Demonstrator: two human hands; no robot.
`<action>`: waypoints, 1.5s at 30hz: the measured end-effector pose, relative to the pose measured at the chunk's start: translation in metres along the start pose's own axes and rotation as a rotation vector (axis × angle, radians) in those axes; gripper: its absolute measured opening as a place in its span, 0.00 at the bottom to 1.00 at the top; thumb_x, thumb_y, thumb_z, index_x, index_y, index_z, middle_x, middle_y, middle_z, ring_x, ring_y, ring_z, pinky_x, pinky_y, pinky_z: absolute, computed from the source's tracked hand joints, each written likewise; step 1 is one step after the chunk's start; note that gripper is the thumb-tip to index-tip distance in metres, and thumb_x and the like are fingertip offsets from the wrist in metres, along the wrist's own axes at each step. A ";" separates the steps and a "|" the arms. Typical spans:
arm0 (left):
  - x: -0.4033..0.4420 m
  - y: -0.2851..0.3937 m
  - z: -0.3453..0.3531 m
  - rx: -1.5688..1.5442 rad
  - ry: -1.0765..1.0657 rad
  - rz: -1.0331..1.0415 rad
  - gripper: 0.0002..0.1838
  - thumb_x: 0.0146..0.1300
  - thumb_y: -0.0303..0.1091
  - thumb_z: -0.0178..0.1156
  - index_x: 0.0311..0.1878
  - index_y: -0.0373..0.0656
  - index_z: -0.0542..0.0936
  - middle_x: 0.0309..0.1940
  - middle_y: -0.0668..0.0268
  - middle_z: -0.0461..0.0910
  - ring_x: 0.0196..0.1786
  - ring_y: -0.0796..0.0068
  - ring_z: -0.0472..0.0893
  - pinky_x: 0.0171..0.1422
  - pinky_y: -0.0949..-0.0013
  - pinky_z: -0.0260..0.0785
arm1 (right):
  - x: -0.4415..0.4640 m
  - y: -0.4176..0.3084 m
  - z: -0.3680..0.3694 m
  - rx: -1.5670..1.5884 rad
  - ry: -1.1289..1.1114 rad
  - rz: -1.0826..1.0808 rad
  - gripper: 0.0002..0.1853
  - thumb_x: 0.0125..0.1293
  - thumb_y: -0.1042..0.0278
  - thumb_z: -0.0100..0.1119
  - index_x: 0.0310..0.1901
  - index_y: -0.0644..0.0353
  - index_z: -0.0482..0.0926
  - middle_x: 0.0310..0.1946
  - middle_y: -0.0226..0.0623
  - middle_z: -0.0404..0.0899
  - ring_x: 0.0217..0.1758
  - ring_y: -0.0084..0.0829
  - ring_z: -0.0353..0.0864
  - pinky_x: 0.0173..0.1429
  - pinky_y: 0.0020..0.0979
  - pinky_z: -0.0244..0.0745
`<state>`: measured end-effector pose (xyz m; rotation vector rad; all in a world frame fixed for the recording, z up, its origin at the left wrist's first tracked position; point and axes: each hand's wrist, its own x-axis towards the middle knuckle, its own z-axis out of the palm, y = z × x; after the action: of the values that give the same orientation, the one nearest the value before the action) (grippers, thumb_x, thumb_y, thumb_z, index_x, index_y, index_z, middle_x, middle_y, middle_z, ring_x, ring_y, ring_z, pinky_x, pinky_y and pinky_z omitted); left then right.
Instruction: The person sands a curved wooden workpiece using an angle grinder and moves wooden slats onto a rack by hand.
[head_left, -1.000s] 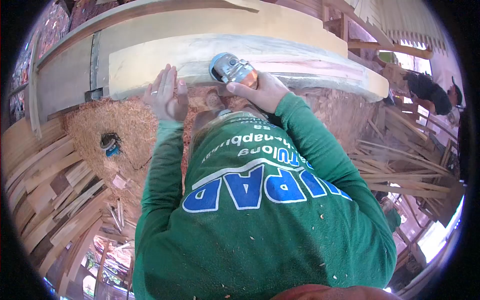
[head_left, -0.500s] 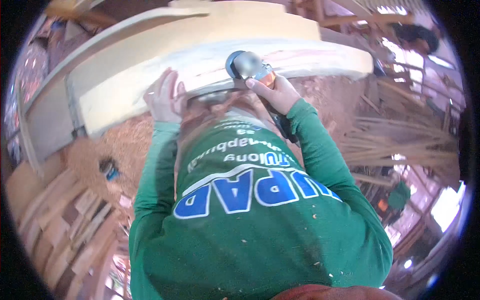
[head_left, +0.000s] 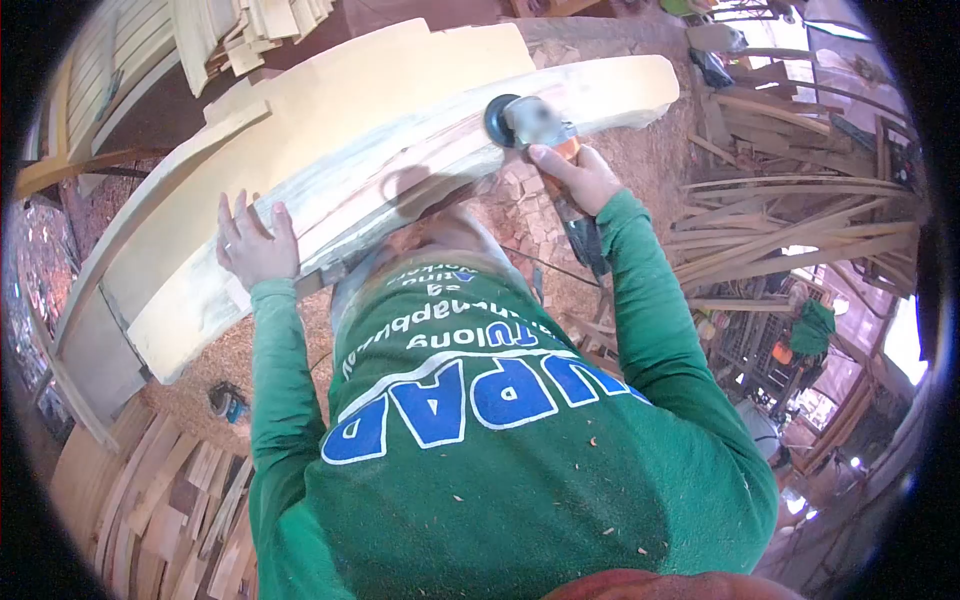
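Note:
My right hand (head_left: 588, 180) is wrapped round an angle grinder (head_left: 540, 122) with an orange band and a dark body. Its round dark disc (head_left: 499, 121) is at the top face of a long, curved, pale wooden piece (head_left: 620, 92), towards the right end; whether it touches cannot be told. Further left, my left hand (head_left: 258, 242) rests on the same piece near its front edge, fingers spread and holding nothing. Streaks of pink and grey run along the wood, and a round shadow lies between the hands.
Wood strips (head_left: 800, 225) are stacked at right, and planks (head_left: 165, 490) lie at lower left. A small blue-labelled can (head_left: 232, 408) sits among shavings on the floor. Wood offcuts (head_left: 530, 215) lie below the piece. A cord runs near the grinder's tail.
The view has turned, so the wooden piece slants more. The grinder has moved right along the wood, nearer its right end. My left hand still lies on the piece.

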<state>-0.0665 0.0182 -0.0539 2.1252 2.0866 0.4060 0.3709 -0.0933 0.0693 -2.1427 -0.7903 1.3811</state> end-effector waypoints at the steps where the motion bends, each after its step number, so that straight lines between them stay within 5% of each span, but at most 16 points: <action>1: -0.001 -0.012 0.002 0.008 0.003 -0.004 0.36 0.71 0.58 0.62 0.76 0.51 0.74 0.84 0.58 0.61 0.83 0.57 0.64 0.86 0.42 0.44 | 0.002 0.005 0.000 0.014 0.033 -0.033 0.32 0.69 0.40 0.72 0.59 0.64 0.85 0.43 0.30 0.86 0.45 0.22 0.81 0.52 0.30 0.77; 6: -0.004 -0.037 0.015 0.015 0.016 -0.039 0.33 0.72 0.56 0.60 0.76 0.53 0.74 0.83 0.62 0.63 0.82 0.58 0.66 0.86 0.44 0.47 | 0.023 0.026 -0.027 0.062 0.029 0.031 0.33 0.71 0.40 0.70 0.62 0.66 0.84 0.51 0.35 0.87 0.52 0.26 0.82 0.59 0.31 0.77; 16: -0.009 -0.029 0.015 0.019 0.012 -0.056 0.33 0.73 0.56 0.59 0.75 0.51 0.75 0.83 0.60 0.63 0.81 0.55 0.66 0.85 0.43 0.48 | 0.057 0.020 -0.085 -0.062 -0.025 0.011 0.37 0.72 0.36 0.69 0.62 0.69 0.82 0.51 0.34 0.84 0.51 0.24 0.80 0.56 0.29 0.75; 19: -0.008 -0.023 0.011 0.026 0.009 -0.042 0.32 0.73 0.56 0.59 0.75 0.51 0.75 0.83 0.58 0.63 0.81 0.54 0.66 0.85 0.42 0.47 | 0.065 0.016 -0.090 -0.111 -0.020 0.012 0.43 0.66 0.27 0.68 0.58 0.68 0.85 0.47 0.37 0.86 0.49 0.29 0.82 0.57 0.32 0.77; 23: -0.007 -0.008 0.006 0.039 0.012 -0.043 0.30 0.74 0.56 0.58 0.74 0.54 0.76 0.82 0.58 0.64 0.81 0.52 0.66 0.85 0.40 0.46 | 0.054 -0.005 -0.076 -0.176 -0.212 0.062 0.39 0.69 0.32 0.68 0.60 0.67 0.83 0.48 0.38 0.86 0.50 0.28 0.82 0.58 0.31 0.77; 27: -0.006 0.002 0.005 0.036 0.015 -0.017 0.27 0.75 0.53 0.56 0.74 0.56 0.76 0.82 0.60 0.64 0.81 0.55 0.65 0.85 0.39 0.47 | 0.023 -0.027 -0.009 -0.105 -0.206 -0.141 0.35 0.71 0.39 0.70 0.63 0.66 0.83 0.50 0.36 0.86 0.53 0.26 0.82 0.61 0.31 0.77; 34: -0.007 -0.016 0.017 -0.002 0.072 0.142 0.25 0.76 0.50 0.56 0.73 0.58 0.77 0.81 0.60 0.65 0.82 0.59 0.65 0.83 0.39 0.49 | 0.000 -0.045 0.116 -0.162 -0.295 -0.167 0.39 0.68 0.37 0.72 0.65 0.66 0.81 0.54 0.42 0.88 0.59 0.31 0.85 0.67 0.34 0.76; 45: -0.014 -0.168 -0.052 0.070 0.331 -0.160 0.26 0.73 0.44 0.61 0.71 0.50 0.77 0.76 0.56 0.70 0.75 0.54 0.74 0.79 0.42 0.59 | -0.047 -0.114 0.227 -0.399 -0.492 -0.314 0.35 0.68 0.34 0.68 0.60 0.62 0.85 0.48 0.48 0.90 0.54 0.40 0.89 0.64 0.38 0.79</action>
<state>-0.2424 0.0047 -0.0526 2.0221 2.4603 0.7158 0.1226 -0.0262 0.0877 -1.8374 -1.6340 1.7037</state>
